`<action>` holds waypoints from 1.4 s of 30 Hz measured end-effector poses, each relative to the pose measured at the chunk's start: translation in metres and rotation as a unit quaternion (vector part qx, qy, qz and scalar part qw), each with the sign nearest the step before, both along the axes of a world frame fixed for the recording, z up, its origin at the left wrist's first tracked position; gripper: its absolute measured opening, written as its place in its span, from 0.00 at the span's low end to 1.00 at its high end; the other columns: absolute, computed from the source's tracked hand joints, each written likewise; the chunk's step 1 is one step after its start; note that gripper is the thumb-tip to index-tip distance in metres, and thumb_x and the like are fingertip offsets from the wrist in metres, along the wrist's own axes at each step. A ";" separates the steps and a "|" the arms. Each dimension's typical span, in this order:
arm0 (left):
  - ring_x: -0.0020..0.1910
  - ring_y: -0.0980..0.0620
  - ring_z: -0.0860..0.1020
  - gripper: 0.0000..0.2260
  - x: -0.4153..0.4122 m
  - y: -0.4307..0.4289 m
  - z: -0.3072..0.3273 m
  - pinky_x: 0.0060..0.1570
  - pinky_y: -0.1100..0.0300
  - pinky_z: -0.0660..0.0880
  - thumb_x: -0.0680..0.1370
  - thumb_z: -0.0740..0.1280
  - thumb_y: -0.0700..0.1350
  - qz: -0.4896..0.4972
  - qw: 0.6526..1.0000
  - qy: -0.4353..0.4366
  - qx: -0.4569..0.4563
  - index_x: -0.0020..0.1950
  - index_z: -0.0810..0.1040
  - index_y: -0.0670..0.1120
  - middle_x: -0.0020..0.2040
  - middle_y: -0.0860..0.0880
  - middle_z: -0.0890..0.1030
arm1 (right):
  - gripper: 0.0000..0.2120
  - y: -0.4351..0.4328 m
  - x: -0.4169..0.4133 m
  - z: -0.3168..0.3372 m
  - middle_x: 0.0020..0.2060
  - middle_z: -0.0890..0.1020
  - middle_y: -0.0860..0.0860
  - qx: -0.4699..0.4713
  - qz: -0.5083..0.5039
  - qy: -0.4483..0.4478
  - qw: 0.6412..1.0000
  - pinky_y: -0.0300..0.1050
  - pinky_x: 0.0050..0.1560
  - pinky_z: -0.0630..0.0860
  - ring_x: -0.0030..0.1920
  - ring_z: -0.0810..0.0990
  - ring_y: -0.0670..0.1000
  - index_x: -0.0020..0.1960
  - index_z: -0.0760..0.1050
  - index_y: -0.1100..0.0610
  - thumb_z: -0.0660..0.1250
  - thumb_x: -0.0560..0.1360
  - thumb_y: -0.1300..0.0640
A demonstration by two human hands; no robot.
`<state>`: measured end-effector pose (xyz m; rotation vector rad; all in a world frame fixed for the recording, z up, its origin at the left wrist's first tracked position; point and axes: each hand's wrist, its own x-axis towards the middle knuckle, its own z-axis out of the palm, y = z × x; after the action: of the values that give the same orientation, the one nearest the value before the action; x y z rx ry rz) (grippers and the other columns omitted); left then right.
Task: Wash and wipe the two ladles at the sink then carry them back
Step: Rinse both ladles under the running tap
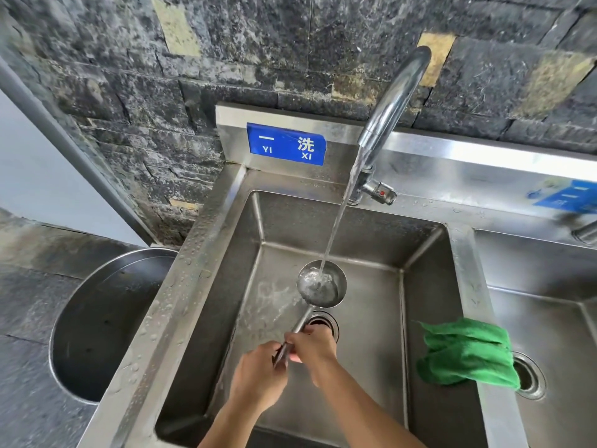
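Both hands meet on the near end of one ladle's handle. The left hand (pixel 258 373) pinches its dark tail, and the right hand (pixel 311 347), just beyond and touching the left, is curled round the shaft. From there the ladle (pixel 321 287) runs away from the person, its long axis pointing toward the back of the sink (pixel 226 286) and slightly right, bowl facing up above the drain (pixel 326 321). The right hand is nearer the bowl, so any tipping or turning would likely fall to it. A stream of water (pixel 339 218) from the tap (pixel 397 98) lands in the bowl, and the splash blurs its inside. The green cloth (pixel 468 350) lies over the divider to the right, apart from both hands. Only one ladle shows; the second is out of view, and fingers hide the handle's very end.
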<state>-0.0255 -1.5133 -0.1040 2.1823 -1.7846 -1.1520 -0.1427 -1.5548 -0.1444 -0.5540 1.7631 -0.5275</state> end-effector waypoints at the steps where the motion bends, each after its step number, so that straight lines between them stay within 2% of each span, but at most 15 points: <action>1: 0.44 0.49 0.81 0.09 0.002 0.002 0.001 0.40 0.55 0.75 0.77 0.61 0.55 0.010 1.000 -0.004 -0.008 0.50 0.79 0.55 0.41 0.52 0.83 | 0.06 0.000 0.002 -0.002 0.34 0.87 0.56 -0.003 -0.011 -0.030 0.999 0.52 0.45 0.86 0.35 0.88 0.55 0.40 0.83 0.62 0.74 0.65 0.60; 4: 0.47 0.47 0.82 0.07 0.006 0.002 0.004 0.41 0.56 0.74 0.77 0.63 0.52 0.023 0.999 -0.021 -0.023 0.49 0.79 0.53 0.38 0.52 0.80 | 0.04 -0.001 0.009 0.001 0.38 0.85 0.60 -0.007 -0.040 -0.117 0.992 0.48 0.44 0.86 0.38 0.87 0.56 0.45 0.81 0.66 0.70 0.71 0.67; 6: 0.47 0.47 0.81 0.06 0.009 -0.003 0.005 0.39 0.58 0.72 0.77 0.64 0.48 0.029 0.999 -0.032 -0.014 0.50 0.78 0.51 0.40 0.50 0.81 | 0.04 -0.004 0.013 0.009 0.38 0.83 0.59 -0.007 -0.049 -0.186 0.981 0.43 0.40 0.84 0.37 0.85 0.53 0.48 0.78 0.66 0.66 0.76 0.70; 7: 0.46 0.47 0.82 0.06 0.010 -0.006 0.006 0.39 0.58 0.72 0.76 0.64 0.47 0.032 0.999 -0.032 -0.006 0.50 0.78 0.50 0.42 0.50 0.82 | 0.05 -0.005 0.014 0.013 0.39 0.82 0.58 -0.005 -0.053 -0.216 0.975 0.42 0.42 0.84 0.38 0.83 0.52 0.49 0.77 0.65 0.63 0.78 0.70; 10: 0.47 0.48 0.81 0.07 0.017 -0.014 0.006 0.42 0.57 0.74 0.75 0.65 0.46 0.036 0.999 -0.037 -0.005 0.52 0.78 0.50 0.44 0.51 0.82 | 0.07 -0.011 0.016 0.018 0.41 0.83 0.58 -0.014 -0.068 -0.273 0.959 0.50 0.54 0.83 0.44 0.85 0.55 0.51 0.77 0.65 0.61 0.79 0.70; 13: 0.44 0.48 0.78 0.08 0.021 -0.023 0.012 0.39 0.56 0.71 0.78 0.62 0.51 0.039 0.998 -0.042 -0.004 0.51 0.77 0.50 0.44 0.51 0.81 | 0.08 -0.014 0.016 0.020 0.49 0.84 0.61 -0.014 -0.081 -0.309 0.948 0.52 0.54 0.83 0.51 0.86 0.59 0.55 0.76 0.66 0.60 0.80 0.69; 16: 0.40 0.48 0.79 0.13 0.023 -0.031 0.016 0.35 0.56 0.69 0.80 0.58 0.55 0.027 0.998 -0.059 0.017 0.46 0.77 0.48 0.40 0.50 0.81 | 0.05 -0.017 0.018 0.021 0.49 0.85 0.62 0.002 -0.108 -0.332 0.937 0.54 0.58 0.82 0.50 0.85 0.59 0.54 0.76 0.63 0.63 0.81 0.62; 18: 0.39 0.47 0.80 0.12 0.025 -0.035 0.018 0.35 0.55 0.73 0.80 0.58 0.54 0.010 0.997 -0.073 0.030 0.43 0.75 0.48 0.38 0.49 0.81 | 0.06 -0.019 0.017 0.021 0.45 0.84 0.60 0.004 -0.115 -0.323 0.939 0.53 0.55 0.83 0.46 0.84 0.56 0.53 0.77 0.63 0.66 0.81 0.59; 20: 0.38 0.47 0.82 0.10 0.027 -0.037 0.021 0.38 0.53 0.79 0.79 0.58 0.52 -0.008 0.996 -0.076 0.040 0.44 0.73 0.49 0.38 0.49 0.81 | 0.07 -0.019 0.013 0.021 0.41 0.83 0.58 -0.004 -0.108 -0.315 0.943 0.49 0.48 0.84 0.41 0.85 0.53 0.54 0.78 0.65 0.67 0.81 0.61; 22: 0.37 0.49 0.82 0.07 0.027 -0.039 0.025 0.40 0.52 0.81 0.78 0.58 0.52 -0.018 0.996 -0.075 0.045 0.45 0.72 0.50 0.39 0.50 0.81 | 0.07 -0.017 0.011 0.021 0.41 0.83 0.59 -0.008 -0.111 -0.328 0.938 0.49 0.48 0.84 0.43 0.85 0.54 0.54 0.78 0.67 0.67 0.80 0.63; 24: 0.37 0.49 0.81 0.07 0.027 -0.042 0.028 0.38 0.53 0.80 0.77 0.59 0.51 -0.020 0.996 -0.079 0.036 0.45 0.73 0.50 0.40 0.49 0.80 | 0.06 -0.016 0.010 0.021 0.42 0.83 0.59 -0.010 -0.111 -0.334 0.936 0.49 0.51 0.84 0.44 0.85 0.54 0.53 0.78 0.66 0.67 0.80 0.62; 29: 0.37 0.51 0.78 0.07 0.021 -0.051 0.035 0.32 0.57 0.70 0.78 0.59 0.50 -0.048 0.992 -0.112 -0.008 0.48 0.75 0.50 0.40 0.52 0.79 | 0.06 -0.025 0.007 0.026 0.41 0.85 0.60 -0.018 -0.125 -0.330 0.936 0.47 0.48 0.84 0.42 0.87 0.54 0.52 0.78 0.67 0.66 0.81 0.64; 34: 0.38 0.50 0.77 0.07 0.011 -0.056 0.039 0.34 0.56 0.73 0.79 0.60 0.50 -0.053 0.992 -0.113 -0.022 0.50 0.74 0.49 0.41 0.51 0.79 | 0.05 -0.036 -0.002 0.030 0.40 0.87 0.60 -0.019 -0.139 -0.296 0.945 0.49 0.49 0.85 0.43 0.88 0.56 0.50 0.80 0.69 0.69 0.79 0.66; 38: 0.40 0.47 0.78 0.08 0.005 -0.059 0.040 0.39 0.54 0.75 0.79 0.60 0.51 -0.051 0.993 -0.104 -0.023 0.50 0.75 0.48 0.42 0.50 0.79 | 0.03 -0.042 -0.011 0.032 0.41 0.86 0.59 -0.025 -0.124 -0.236 0.963 0.47 0.50 0.85 0.41 0.87 0.54 0.45 0.79 0.64 0.71 0.77 0.65; 42: 0.38 0.48 0.78 0.07 0.000 -0.055 0.041 0.37 0.55 0.74 0.79 0.60 0.50 -0.035 0.994 -0.101 -0.021 0.48 0.74 0.48 0.40 0.50 0.79 | 0.10 -0.041 -0.016 0.032 0.36 0.87 0.55 -0.025 -0.117 -0.186 0.975 0.43 0.49 0.84 0.41 0.87 0.51 0.35 0.83 0.59 0.75 0.75 0.63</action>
<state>-0.0259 -1.5687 -0.0632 2.3027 -1.9589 -0.9256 -0.1590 -1.5956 -0.1125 -0.2593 1.4653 -0.7885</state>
